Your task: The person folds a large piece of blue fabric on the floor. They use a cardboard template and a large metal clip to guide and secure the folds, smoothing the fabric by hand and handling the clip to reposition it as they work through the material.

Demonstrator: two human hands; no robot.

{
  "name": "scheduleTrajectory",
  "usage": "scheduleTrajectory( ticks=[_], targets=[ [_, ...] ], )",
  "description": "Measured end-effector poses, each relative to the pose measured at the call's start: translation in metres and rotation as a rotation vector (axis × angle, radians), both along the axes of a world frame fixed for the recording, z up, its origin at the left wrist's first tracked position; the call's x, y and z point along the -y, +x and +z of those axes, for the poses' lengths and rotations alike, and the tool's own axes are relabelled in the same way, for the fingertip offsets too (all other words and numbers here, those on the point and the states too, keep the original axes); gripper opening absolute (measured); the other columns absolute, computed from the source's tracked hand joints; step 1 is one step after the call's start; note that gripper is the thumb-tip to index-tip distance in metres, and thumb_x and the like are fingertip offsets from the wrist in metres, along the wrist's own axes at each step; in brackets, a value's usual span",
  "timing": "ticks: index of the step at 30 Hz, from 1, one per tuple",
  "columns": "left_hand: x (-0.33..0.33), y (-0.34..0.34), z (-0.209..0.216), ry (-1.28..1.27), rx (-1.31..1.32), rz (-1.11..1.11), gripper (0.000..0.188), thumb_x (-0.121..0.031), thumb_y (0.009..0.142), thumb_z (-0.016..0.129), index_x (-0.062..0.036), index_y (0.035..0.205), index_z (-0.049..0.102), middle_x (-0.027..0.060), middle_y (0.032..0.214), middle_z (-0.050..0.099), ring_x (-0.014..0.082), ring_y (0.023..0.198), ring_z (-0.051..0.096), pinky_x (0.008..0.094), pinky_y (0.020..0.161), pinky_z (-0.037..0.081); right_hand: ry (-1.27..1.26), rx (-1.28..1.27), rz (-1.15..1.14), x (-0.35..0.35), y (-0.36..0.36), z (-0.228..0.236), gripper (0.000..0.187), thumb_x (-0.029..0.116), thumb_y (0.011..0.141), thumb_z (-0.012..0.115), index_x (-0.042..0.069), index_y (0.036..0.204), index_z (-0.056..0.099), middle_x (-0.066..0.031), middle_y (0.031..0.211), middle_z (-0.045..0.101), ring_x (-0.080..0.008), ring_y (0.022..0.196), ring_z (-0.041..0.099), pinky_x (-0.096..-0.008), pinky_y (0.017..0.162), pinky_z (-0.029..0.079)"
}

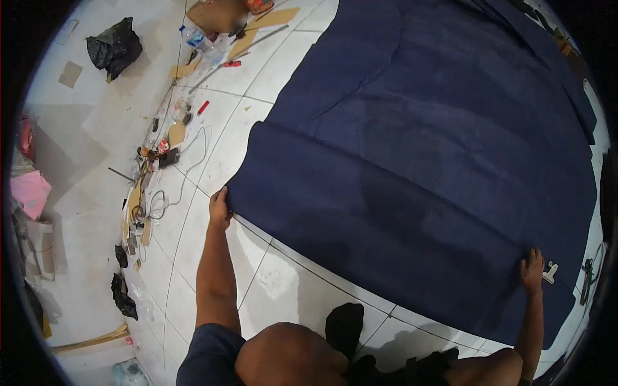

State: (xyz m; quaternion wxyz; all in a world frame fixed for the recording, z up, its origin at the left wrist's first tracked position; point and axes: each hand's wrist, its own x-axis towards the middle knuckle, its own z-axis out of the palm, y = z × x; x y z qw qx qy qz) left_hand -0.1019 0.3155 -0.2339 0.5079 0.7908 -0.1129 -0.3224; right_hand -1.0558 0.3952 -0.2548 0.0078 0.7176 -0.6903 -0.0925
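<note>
A large dark blue sheet (pixel 386 161), fabric or leather, lies over the tiled floor with a long raised fold running across its near part. At the sheet's left corner, my left hand (pixel 219 207) is closed on the edge, fingertips on top. My right hand (pixel 532 269) rests on the sheet near its right side, at the end of the fold, with fingers stretched forward. Just right of that hand a pale metal bulldog clip (pixel 550 272) sits on the sheet.
White floor tiles (pixel 277 283) show around my legs. Along the left wall lie a grey cable (pixel 174 202), a red lighter (pixel 203 107), a water bottle (pixel 195 38), cardboard scraps and black plastic. Another black bag (pixel 116 48) appears at upper left. Dark cord (pixel 587 276) lies at far right.
</note>
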Motion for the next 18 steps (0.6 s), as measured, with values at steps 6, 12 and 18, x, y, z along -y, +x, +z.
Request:
scheduleTrajectory(
  ticks=[6, 12, 18],
  targets=[
    [-0.005, 0.025, 0.011, 0.123, 0.022, -0.312, 0.038, -0.041, 0.091, 0.060, -0.0060, 0.104, 0.054, 0.0064, 0.085, 0.059, 0.0142, 0.070, 0.058, 0.0278, 0.057, 0.050, 0.135, 0.292, -0.113, 0.011, -0.032, -0.014, 0.046, 0.028, 0.096, 0.046, -0.007, 0.126, 0.047, -0.0273, 0.127, 0.051, -0.0457, 0.124, 0.042, -0.0476, 0.105, 0.034],
    [-0.015, 0.038, 0.027, 0.193, -0.072, -0.377, 0.040, -0.043, 0.092, 0.057, -0.0053, 0.103, 0.051, 0.0095, 0.092, 0.058, 0.0193, 0.073, 0.060, 0.0323, 0.066, 0.056, 0.367, 0.357, -0.165, 0.040, 0.028, 0.034, 0.037, 0.020, 0.092, 0.051, -0.001, 0.123, 0.052, -0.0212, 0.121, 0.055, -0.0396, 0.119, 0.048, -0.0454, 0.103, 0.036],
    [-0.024, 0.032, 0.018, 0.233, -0.050, -0.358, 0.040, -0.041, 0.093, 0.057, -0.0034, 0.103, 0.048, 0.0102, 0.092, 0.055, 0.0201, 0.075, 0.061, 0.0345, 0.067, 0.057, 0.352, 0.485, -0.131, 0.028, 0.000, 0.033, 0.034, 0.020, 0.087, 0.056, 0.001, 0.115, 0.054, -0.0192, 0.117, 0.055, -0.0385, 0.119, 0.048, -0.0450, 0.106, 0.034]
  ],
)
